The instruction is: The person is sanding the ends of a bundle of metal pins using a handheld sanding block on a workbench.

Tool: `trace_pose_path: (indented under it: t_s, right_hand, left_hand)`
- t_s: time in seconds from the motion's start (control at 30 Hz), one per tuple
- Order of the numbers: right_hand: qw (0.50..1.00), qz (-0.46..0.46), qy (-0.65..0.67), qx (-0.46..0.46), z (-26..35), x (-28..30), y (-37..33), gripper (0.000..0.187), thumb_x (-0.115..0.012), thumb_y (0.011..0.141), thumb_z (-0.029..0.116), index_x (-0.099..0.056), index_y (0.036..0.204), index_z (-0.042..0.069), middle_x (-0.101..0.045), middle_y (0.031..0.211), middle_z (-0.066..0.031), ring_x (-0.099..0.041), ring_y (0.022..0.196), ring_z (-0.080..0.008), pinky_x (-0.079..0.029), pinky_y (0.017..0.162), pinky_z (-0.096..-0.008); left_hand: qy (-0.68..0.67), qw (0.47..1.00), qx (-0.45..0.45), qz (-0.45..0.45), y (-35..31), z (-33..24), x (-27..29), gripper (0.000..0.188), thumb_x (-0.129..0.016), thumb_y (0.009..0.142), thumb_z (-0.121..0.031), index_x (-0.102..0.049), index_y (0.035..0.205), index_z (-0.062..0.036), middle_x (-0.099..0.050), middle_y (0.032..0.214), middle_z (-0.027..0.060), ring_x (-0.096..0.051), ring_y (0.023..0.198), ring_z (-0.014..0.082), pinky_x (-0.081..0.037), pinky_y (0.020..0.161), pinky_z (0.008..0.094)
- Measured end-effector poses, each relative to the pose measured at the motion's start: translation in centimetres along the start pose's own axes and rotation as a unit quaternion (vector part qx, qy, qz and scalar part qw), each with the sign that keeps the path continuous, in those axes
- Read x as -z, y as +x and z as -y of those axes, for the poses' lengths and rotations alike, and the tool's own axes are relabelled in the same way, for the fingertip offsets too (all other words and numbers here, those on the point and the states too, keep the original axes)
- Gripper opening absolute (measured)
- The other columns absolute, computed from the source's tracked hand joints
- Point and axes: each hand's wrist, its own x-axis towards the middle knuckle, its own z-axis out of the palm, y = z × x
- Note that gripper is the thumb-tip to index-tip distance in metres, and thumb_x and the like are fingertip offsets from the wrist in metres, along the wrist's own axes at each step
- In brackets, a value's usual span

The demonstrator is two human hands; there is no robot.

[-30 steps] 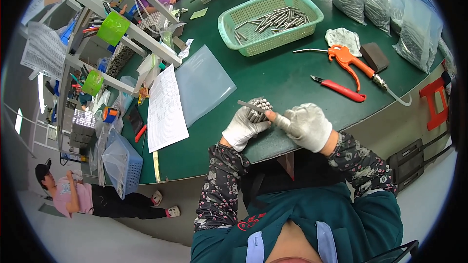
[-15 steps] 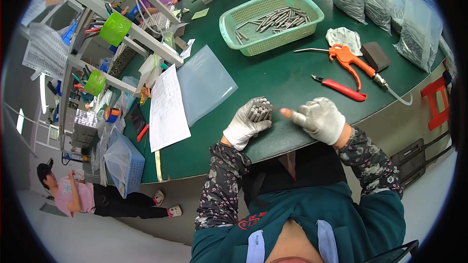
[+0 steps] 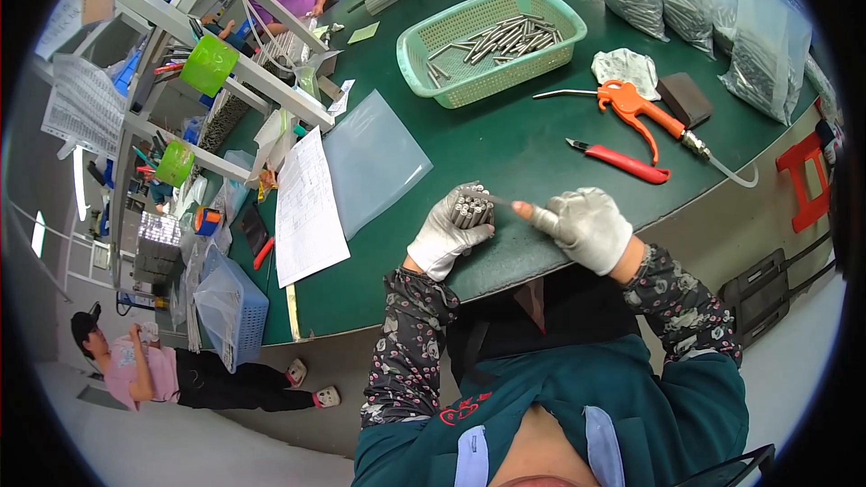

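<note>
My left hand (image 3: 444, 239), in a whitish work glove, is wrapped round a bundle of short metal rods (image 3: 473, 210) near the table's front edge. The rod ends face up and away from me. To the right, my right hand (image 3: 591, 227), gloved with a bare fingertip showing, is closed in a pinch. A thin greyish sliver (image 3: 501, 202) runs from that fingertip to the bundle's top; it is blurred and I cannot make out its kind. Beyond both hands stands a pale green plastic basket (image 3: 419, 81) with several similar loose metal rods (image 3: 510, 38) in it.
Right of the basket lie an orange air blow gun (image 3: 636, 108) with its hose, a red-handled cutter (image 3: 622, 162), a white cloth (image 3: 626, 70) and a dark block (image 3: 684, 99). Bags of rods (image 3: 762, 63) stand far right. Paper (image 3: 305, 207), plastic sheeting (image 3: 374, 158) and shelving (image 3: 225, 72) are left.
The whole view has shifted slightly, so the table things sit a little further left. Both hands keep nearly the same pose, the rod bundle still in the left.
</note>
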Motion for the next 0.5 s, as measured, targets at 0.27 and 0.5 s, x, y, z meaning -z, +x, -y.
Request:
trace_pose_path:
  t_s: [0.27,0.5]
  right_hand:
    - [0.992,-0.041,-0.004,-0.119,0.5,0.6,-0.7,0.028,-0.057,0.074,0.008,-0.061,0.101,0.013,-0.053,0.058,-0.0027,-0.054,0.05,-0.0198,-0.041,0.045,-0.0335]
    - [0.981,-0.052,0.127,-0.136,3.6,0.0,-0.7,0.041,-0.056,0.069,0.003,-0.057,0.11,0.008,-0.055,0.063,-0.0067,-0.054,0.052,-0.0239,-0.043,0.048,-0.0362]
  left_hand:
    - [-0.003,0.998,-0.057,-0.013,-0.1,0.5,-0.7,0.055,-0.069,0.066,0.008,-0.045,0.114,-0.0041,-0.057,0.082,0.0012,-0.052,0.069,0.0069,-0.043,0.055,0.0185]
    - [0.048,0.995,-0.088,0.002,0.2,1.0,-0.5,0.048,-0.066,0.066,0.011,-0.048,0.108,-0.0052,-0.057,0.082,0.001,-0.054,0.073,0.0082,-0.045,0.065,0.0203]
